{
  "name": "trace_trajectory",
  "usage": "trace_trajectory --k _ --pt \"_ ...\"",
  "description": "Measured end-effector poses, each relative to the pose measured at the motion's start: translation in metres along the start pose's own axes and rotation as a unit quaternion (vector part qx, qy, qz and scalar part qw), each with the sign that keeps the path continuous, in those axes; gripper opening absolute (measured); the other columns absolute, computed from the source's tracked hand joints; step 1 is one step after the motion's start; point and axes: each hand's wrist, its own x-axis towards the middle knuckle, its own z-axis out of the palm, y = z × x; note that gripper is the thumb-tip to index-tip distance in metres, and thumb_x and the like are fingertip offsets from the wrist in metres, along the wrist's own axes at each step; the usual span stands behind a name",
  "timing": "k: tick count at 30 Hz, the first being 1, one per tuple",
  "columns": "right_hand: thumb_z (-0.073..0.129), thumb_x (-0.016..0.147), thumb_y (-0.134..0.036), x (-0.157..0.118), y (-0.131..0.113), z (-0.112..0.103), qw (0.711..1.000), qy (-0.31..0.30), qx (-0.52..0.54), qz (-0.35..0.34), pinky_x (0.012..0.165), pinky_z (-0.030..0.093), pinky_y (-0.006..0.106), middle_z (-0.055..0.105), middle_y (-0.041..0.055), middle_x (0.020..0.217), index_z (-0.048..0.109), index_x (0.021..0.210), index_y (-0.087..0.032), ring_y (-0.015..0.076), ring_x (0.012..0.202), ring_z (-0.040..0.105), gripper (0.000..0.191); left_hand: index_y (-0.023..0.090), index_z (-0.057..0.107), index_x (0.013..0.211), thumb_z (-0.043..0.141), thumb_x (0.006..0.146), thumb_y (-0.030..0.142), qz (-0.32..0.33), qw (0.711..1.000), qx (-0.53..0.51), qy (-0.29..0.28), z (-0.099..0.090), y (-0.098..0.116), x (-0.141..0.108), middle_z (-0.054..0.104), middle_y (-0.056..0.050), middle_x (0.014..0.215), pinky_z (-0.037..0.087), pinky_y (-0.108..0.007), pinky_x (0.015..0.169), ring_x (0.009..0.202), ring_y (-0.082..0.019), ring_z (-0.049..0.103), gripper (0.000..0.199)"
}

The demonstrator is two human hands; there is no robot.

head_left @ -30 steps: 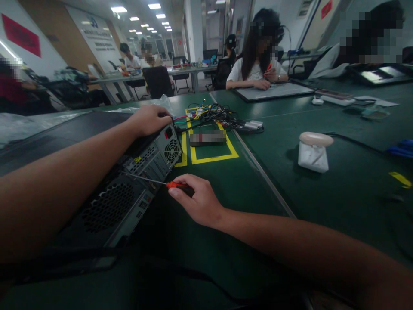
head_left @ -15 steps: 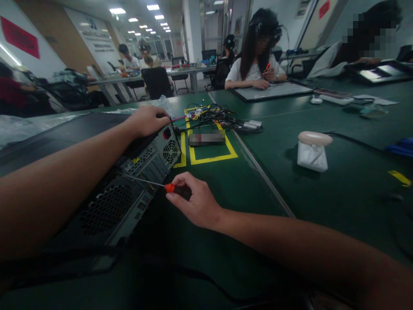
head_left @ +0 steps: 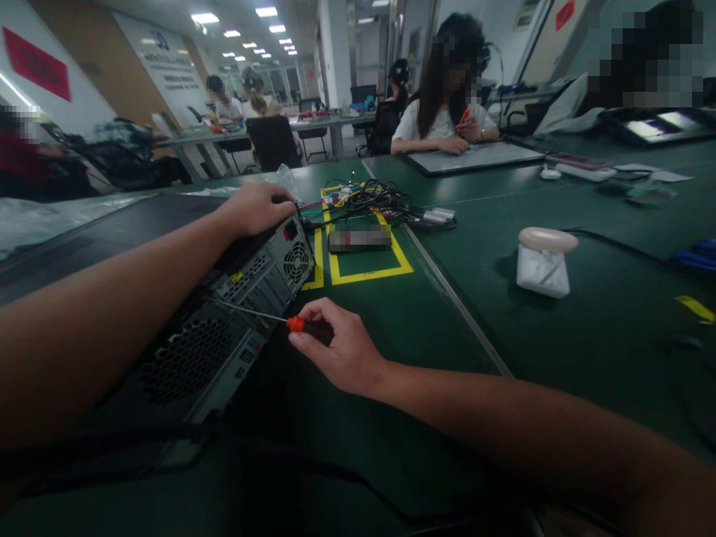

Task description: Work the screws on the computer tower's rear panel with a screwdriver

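Observation:
A black desktop computer case (head_left: 187,363) lies on the green table at the left, its rear panel with vents, ports and a small fan facing right. My left hand (head_left: 258,207) is over the top rear corner of the case, with fingers curled on its edge. In my right hand (head_left: 341,347) is a screwdriver (head_left: 296,324) with a black and orange handle, gripped between thumb and fingers. Its thin shaft points left, and the tip meets the rear panel near the side edge. Whether the tip sits in a screw I cannot tell.
A tangle of cables (head_left: 380,198) lies behind yellow tape markings (head_left: 372,276), with a blurred flat object (head_left: 359,239) between them. To the right stands a white earbud case (head_left: 542,261). A person (head_left: 447,97) across the table works at a flat panel (head_left: 475,156).
Almost nothing differs. Both hands, the screwdriver and the computer case keep their places; the view has shifted very slightly.

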Motion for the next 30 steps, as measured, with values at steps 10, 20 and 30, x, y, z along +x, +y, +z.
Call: trace_trajectory --k 10,20,30 --pt "0.072 0.101 -0.045 0.0004 0.0012 -0.0003 1.0 0.013 -0.024 -0.009 0.085 0.055 0.035 0.075 0.0038 0.103 0.07 0.107 -0.023 0.0196 0.09 0.069 0.024 0.012 0.08 0.13 0.046 0.1 0.042 0.002 1.0 -0.007 -0.001 0.0004 -0.001 0.0005 0.079 -0.015 0.136 0.052 -0.045 0.108 0.124 -0.033 0.069 0.054" --pt "0.07 0.102 -0.046 -0.0004 -0.0013 -0.0003 0.999 0.004 -0.038 -0.018 0.085 0.055 0.036 0.075 0.0037 0.102 0.07 0.113 -0.022 0.0202 0.091 0.071 0.027 0.014 0.082 0.131 0.047 0.098 0.044 0.001 1.0 -0.01 0.002 0.0016 -0.0027 0.0024 0.08 -0.014 0.135 0.053 -0.046 0.108 0.124 -0.036 0.071 0.056" --pt "0.069 0.1 -0.037 0.0001 0.0009 0.0002 0.998 -0.002 -0.055 -0.025 0.089 0.056 0.039 0.074 0.003 0.104 0.062 0.107 -0.025 0.0206 0.093 0.069 0.016 0.009 0.079 0.133 0.044 0.1 0.043 0.007 1.0 -0.005 0.0 0.0011 -0.002 0.001 0.079 -0.017 0.136 0.052 -0.046 0.11 0.125 -0.035 0.07 0.059"
